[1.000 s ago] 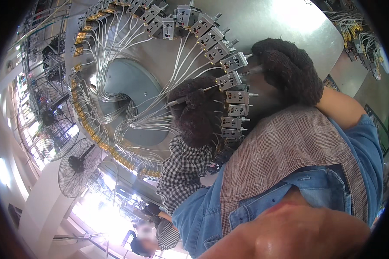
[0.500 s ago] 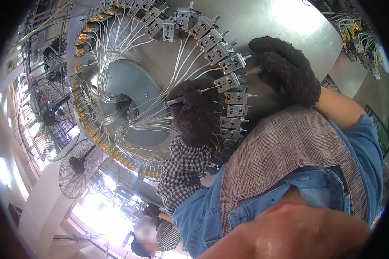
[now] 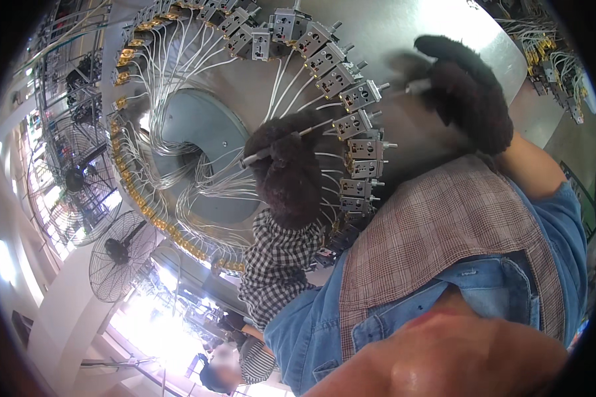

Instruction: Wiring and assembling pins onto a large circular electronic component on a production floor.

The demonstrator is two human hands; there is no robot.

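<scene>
My left hand [image 3: 285, 175], in a dark knitted glove, is closed around a slim metal tool [image 3: 257, 157]. Its thin shaft points right, its tip at a small grey metal block [image 3: 353, 124] on the ring; contact is hard to judge. White wires run to the block from the ring's middle. Right of the ring, apart from the blocks, is my right hand [image 3: 473, 96], gloved the same way. It pinches a small silvery rod-like piece [image 3: 417, 87], blurred by motion, while one finger stretches out.
Several similar metal blocks [image 3: 361, 96] with short studs line the ring's near right side. Gold-coloured fittings [image 3: 169, 228] follow its left rim. White wires gather at a grey hub [image 3: 202, 119]. More wired parts [image 3: 553, 73] hang far right. Fans [image 3: 117, 251] and another person [image 3: 255, 360] are at left and below.
My right hand has drawn away from the block's stud, up and to the right, with the silvery piece. My left hand has shifted slightly left, still holding the tool.
</scene>
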